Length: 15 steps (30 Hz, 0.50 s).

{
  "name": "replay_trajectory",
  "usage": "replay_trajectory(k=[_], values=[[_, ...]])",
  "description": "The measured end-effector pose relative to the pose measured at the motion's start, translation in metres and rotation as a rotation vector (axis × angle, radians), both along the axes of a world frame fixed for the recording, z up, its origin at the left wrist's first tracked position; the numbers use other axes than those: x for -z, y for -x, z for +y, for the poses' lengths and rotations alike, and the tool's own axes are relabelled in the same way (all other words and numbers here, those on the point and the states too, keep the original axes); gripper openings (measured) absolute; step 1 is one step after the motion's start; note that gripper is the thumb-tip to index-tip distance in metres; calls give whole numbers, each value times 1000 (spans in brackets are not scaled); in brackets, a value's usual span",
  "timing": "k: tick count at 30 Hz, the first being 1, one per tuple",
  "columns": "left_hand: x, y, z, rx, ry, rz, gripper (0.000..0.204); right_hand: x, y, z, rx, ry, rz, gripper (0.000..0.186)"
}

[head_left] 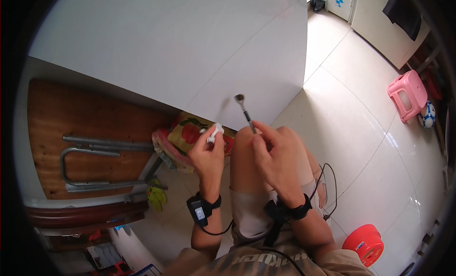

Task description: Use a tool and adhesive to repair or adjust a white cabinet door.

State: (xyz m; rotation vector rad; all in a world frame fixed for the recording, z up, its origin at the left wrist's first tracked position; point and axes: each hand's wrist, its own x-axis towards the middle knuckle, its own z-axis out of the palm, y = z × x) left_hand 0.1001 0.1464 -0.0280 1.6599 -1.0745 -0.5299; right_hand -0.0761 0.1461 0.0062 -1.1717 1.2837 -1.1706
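Above my knees, my left hand (207,153) pinches a small white piece (216,132) of irregular shape, perhaps plastic; its kind is too small to tell. To its right, my right hand (274,155) grips a slim metal tool (246,113) by its lower end between thumb and fingers. The tool has a rounded, spoon-like head and a dark ringed section on its shaft. It tilts up and away, with the head standing out against the white surface. The tool and the white piece are apart. Both wrists wear black straps, with cables running from them.
A large white panel or tabletop (166,43) fills the far left. Beneath it are a patterned bag (183,138) and a wooden board (104,119) with folded metal legs. A pink stool (408,93), a ball (427,115) and a red bucket (365,245) stand on the right.
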Motion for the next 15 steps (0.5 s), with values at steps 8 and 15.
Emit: replay_trajectory(k=[8, 15], values=[[6, -5, 53, -182, -12, 219, 28, -9, -22, -15, -80, 128, -48, 32], [-6, -5, 44, -156, 101, 213, 25, 11, -34, -8, -63, 459, 101, 32]])
